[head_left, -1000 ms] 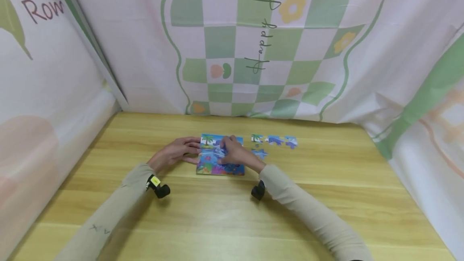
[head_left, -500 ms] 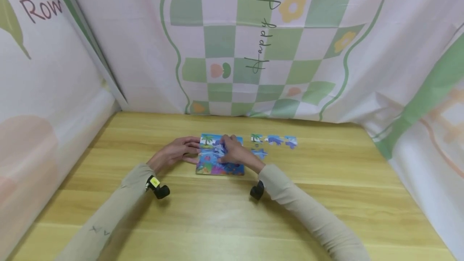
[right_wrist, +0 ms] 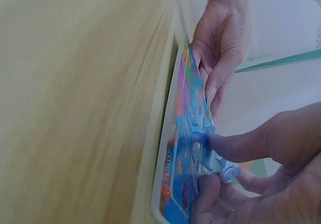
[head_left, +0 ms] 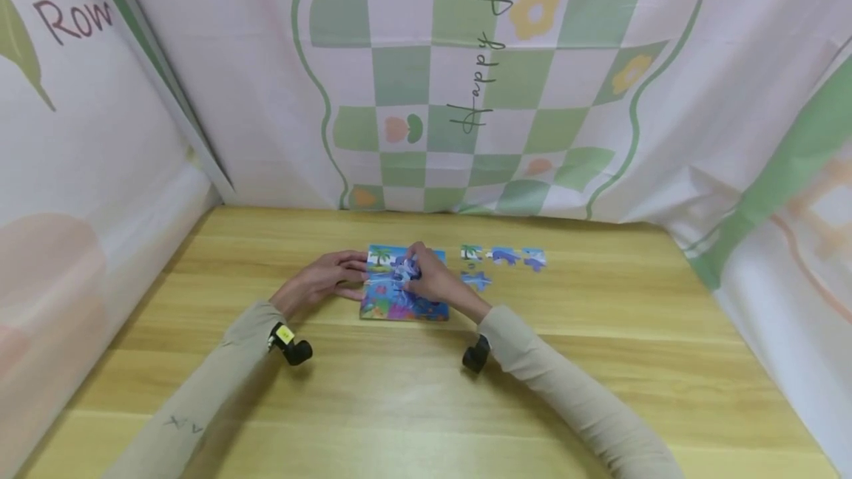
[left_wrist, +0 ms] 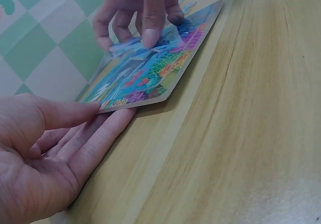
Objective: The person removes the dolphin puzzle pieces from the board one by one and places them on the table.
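Puzzle board shows in right wrist view; head view adds loose pieces.

Two hands, two sleeves, two wrist cameras, one counter and one picture board are in view. Loose puzzle pieces number five: four on the counter, one in the right hand.

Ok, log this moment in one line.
left fingers: grip puzzle board edge | right fingers: pinch blue piece over board | loose pieces: on table
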Demonstrator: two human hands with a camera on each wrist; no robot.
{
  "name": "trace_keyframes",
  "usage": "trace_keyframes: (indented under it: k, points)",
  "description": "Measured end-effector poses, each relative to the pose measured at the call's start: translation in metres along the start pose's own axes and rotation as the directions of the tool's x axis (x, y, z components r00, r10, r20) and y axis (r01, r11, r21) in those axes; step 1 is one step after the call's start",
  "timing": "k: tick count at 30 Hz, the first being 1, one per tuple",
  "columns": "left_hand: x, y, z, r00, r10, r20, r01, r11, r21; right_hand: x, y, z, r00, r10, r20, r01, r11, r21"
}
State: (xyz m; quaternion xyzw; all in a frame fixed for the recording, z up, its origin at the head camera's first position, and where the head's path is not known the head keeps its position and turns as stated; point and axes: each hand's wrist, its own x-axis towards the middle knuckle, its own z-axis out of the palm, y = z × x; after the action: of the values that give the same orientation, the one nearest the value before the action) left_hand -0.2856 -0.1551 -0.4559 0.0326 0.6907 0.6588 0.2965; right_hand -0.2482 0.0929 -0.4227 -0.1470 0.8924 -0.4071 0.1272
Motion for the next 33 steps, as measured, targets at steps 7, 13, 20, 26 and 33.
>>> trace_keyframes:
  k: [7,13,20,26,33]
  points:
    - [0.000,-0.002,-0.002,1.000,0.003,-0.009,-0.003,1.000,-0.001,-0.005,0.003,0.001,0.996,0.001,-0.091,0.010,0.993,0.119]
    - [0.000,-0.003,0.000,1.000,0.010,0.000,-0.010,1.000,-0.007,-0.008,0.007,-0.002,0.991,0.027,-0.130,0.004,0.973,0.230]
    - [0.002,-0.002,0.003,1.000,0.017,0.003,-0.017,1.000,-0.012,-0.009,0.010,-0.017,0.992,0.034,-0.121,0.020,0.909,0.416]
    - [-0.001,0.000,0.004,1.000,0.015,-0.004,-0.015,1.000,-0.015,-0.012,0.015,-0.027,0.993,0.087,-0.082,-0.034,0.862,0.506]
    - [-0.003,0.002,0.004,1.000,0.010,-0.011,-0.010,1.000,-0.010,-0.017,0.026,-0.034,0.990,0.113,-0.079,-0.053,0.844,0.534]
